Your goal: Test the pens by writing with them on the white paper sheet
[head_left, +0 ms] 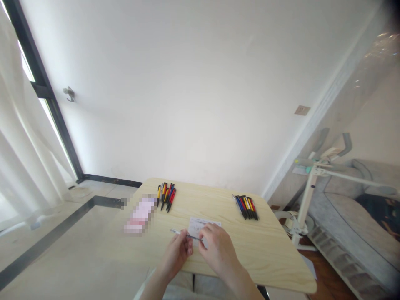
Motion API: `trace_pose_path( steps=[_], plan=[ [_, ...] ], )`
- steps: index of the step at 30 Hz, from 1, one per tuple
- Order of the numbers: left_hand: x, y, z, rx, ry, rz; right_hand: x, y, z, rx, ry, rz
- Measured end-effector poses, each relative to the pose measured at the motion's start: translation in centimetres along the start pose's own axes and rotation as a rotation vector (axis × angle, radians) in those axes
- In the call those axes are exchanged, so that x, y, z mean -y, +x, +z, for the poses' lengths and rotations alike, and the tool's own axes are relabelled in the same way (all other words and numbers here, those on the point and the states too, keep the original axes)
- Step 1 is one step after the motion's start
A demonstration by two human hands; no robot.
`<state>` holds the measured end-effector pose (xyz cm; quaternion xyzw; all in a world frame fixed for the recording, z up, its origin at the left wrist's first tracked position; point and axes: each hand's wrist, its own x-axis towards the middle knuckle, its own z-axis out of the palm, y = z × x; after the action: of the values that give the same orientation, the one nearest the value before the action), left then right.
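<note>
My left hand (pixel 178 251) is closed around a slim pen (pixel 193 237), and a whitish end sticks out to the left of its fingers. At the pen's darker right end, my right hand (pixel 219 246) pinches with thumb and fingers. Under and behind the hands lies a white sheet of paper (pixel 195 224) with dark marks, partly covered by my right hand. A loose row of coloured pens (pixel 166 196) lies at the back left of the table. Another row of coloured pens (pixel 246 207) lies at the right, side by side.
The light wooden table (pixel 265 250) stands against a white wall (pixel 187 104). A pixelated pinkish item (pixel 140 214) is at its left edge. To the right are a white exercise machine (pixel 309 196) and a grey sofa (pixel 350 216). A white curtain (pixel 28 146) hangs at left.
</note>
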<state>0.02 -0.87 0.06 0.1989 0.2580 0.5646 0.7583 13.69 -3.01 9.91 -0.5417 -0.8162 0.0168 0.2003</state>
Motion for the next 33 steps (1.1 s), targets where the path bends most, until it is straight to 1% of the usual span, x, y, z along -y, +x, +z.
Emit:
trace_pose_path(
  steps=[16,22,26,33],
  plan=[
    [0.04,0.06,-0.02,-0.021,0.000,-0.008,-0.05,-0.16,-0.35,0.002,-0.005,-0.002],
    [0.01,0.05,0.01,-0.003,0.002,-0.010,-0.20,-0.35,-0.59,-0.004,-0.003,0.002],
    [-0.02,0.07,-0.01,-0.020,-0.005,-0.018,-0.34,-0.41,-0.64,-0.006,-0.002,0.002],
    [-0.07,0.05,-0.06,-0.012,-0.014,-0.030,-0.49,-0.58,-0.79,-0.013,0.013,0.018]
  ],
)
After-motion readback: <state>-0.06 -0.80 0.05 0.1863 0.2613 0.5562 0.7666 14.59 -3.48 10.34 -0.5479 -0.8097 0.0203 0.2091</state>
